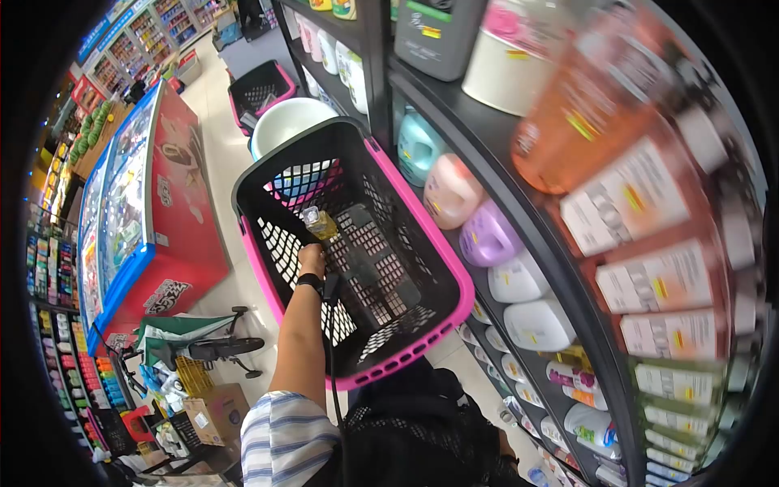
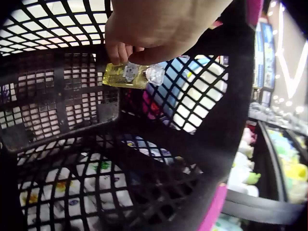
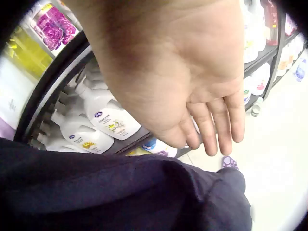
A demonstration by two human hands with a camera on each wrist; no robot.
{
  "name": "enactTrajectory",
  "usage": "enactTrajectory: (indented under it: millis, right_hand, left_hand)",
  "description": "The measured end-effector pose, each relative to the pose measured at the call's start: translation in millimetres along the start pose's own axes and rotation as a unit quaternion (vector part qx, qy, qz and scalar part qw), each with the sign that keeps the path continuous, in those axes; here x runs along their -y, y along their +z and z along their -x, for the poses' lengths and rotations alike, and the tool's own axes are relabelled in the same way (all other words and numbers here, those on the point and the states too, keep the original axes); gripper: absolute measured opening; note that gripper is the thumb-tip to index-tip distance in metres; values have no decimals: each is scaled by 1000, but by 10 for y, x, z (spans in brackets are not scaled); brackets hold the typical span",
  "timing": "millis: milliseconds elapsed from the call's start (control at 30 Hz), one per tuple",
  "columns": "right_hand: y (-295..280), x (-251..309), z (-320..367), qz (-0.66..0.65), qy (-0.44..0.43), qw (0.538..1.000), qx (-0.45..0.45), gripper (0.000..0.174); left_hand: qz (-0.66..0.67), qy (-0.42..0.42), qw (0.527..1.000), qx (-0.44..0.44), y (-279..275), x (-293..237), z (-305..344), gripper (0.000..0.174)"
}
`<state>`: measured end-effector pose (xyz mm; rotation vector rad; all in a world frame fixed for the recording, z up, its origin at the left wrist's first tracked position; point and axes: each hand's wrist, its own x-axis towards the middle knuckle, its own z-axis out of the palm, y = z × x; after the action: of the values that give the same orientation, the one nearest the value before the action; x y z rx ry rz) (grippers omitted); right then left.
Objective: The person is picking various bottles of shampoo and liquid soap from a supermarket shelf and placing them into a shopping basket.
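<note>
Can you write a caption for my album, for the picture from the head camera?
A left hand holds a little yellow bottle inside a black and pink basket.

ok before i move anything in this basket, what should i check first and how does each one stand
1. Left hand has hold of the yellow bottle: ok, fingers on it
2. Bottle within the basket walls: ok
3. Clear cap on the bottle: ok
4. Cap tight: cannot tell
5. Right hand empty: ok, fingers extended
6. Right hand steadying the basket: not ok, it hangs away from it
</note>
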<state>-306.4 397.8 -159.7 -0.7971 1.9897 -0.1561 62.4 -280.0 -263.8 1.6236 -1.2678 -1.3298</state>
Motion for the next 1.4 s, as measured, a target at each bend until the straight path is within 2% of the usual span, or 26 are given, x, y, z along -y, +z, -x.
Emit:
enactTrajectory:
  millis: [33, 67, 100, 133, 167, 233, 267, 300, 367, 433, 533, 600, 633, 667, 700, 767, 833, 867, 967, 1000, 1133, 1167, 1233, 1300, 1400]
  right_hand:
    - [-33, 136, 171, -140, -1, 989, -47, 21]
    - [88, 81, 203, -297, 107, 948, -50, 23]
    - [50, 150, 189, -219, 65, 972, -52, 25]
    - [16, 274, 168, -261, 114, 958, -29, 26]
    - [6, 383, 185, -302, 164, 939, -6, 28]
    - [-82, 629, 154, -296, 182, 937, -8, 28]
    - [-131, 735, 131, -292, 194, 937, -10, 28]
    - [-239, 959, 102, -226, 184, 957, -2, 29]
    - [-237, 956, 57, -275, 202, 940, 7, 30]
    - [-235, 926, 30, -341, 221, 914, -6, 30]
    - [-305, 871, 40, -347, 233, 908, -19, 29]
    - [-336, 846, 1, -357, 224, 907, -20, 28]
    - [-365, 827, -21, -342, 206, 917, -21, 27]
    - [-388, 802, -52, -315, 190, 930, -25, 27]
    - [-426, 795, -76, -287, 174, 942, -29, 27]
    - [-544, 764, -127, -234, 135, 962, -32, 27]
    - [-712, 896, -146, -221, 87, 969, -68, 27]
    - [-808, 995, -152, -202, 57, 974, -85, 26]
    - [-938, 822, -273, -242, -21, 965, -97, 25]
    - [-1067, 957, -249, -280, -7, 955, -95, 25]
    - [-1254, 879, -313, -297, -47, 946, -126, 25]
    - [-1275, 849, -293, -253, -82, 952, -151, 25]
    - [-1306, 811, -206, -169, -149, 953, -204, 23]
    - [-1356, 774, 5, -189, -180, 945, -199, 24]
    - [-1426, 591, 272, -156, -225, 955, -117, 28]
  left_hand:
    - [0, -10, 1000, 1, 58, -14, -69, 31]
    - [-1, -59, 993, -107, 184, -150, -79, 37]
    - [-3, -104, 971, -213, 256, -301, -120, 43]
    - [-83, -117, 967, -210, 241, -308, -214, 56]
    - [-86, -122, 967, -208, 236, -311, -304, 56]
    - [-216, -18, 957, -194, 160, -165, -548, 65]
    - [-200, -6, 967, -158, 121, -121, -672, 76]
    - [-206, -11, 967, -152, 121, -106, -747, 76]
    - [-116, 38, 989, -83, 124, -129, -804, 79]
    - [-55, 28, 993, -103, 111, -54, -854, 81]
    - [-216, 21, 966, -142, 123, -82, -784, 81]
    - [-219, -13, 969, -113, 116, -122, -768, 79]
    - [-213, -26, 972, -100, 123, -116, -775, 77]
    - [-169, -13, 982, -81, 148, -102, -765, 68]
    - [-168, -7, 983, -77, 199, -217, -734, 68]
    - [-250, -83, 962, -68, 332, -485, -608, 59]
    - [-319, -25, 944, -80, 399, -509, -514, 58]
    - [-331, -21, 941, -62, 411, -610, -444, 55]
    - [-343, 20, 939, -6, 379, -806, -368, 51]
    - [-363, 27, 931, 11, 364, -964, -303, 51]
    - [-398, 103, 910, 60, 274, -1583, -16, 52]
    - [-422, 124, 896, 60, 253, -1730, 46, 55]
    - [-441, 216, 869, 64, 211, -2285, 499, 55]
    - [-440, 237, 864, 63, 158, -2680, 834, 53]
    - [-474, 288, 832, 16, 209, -3491, 1780, 53]
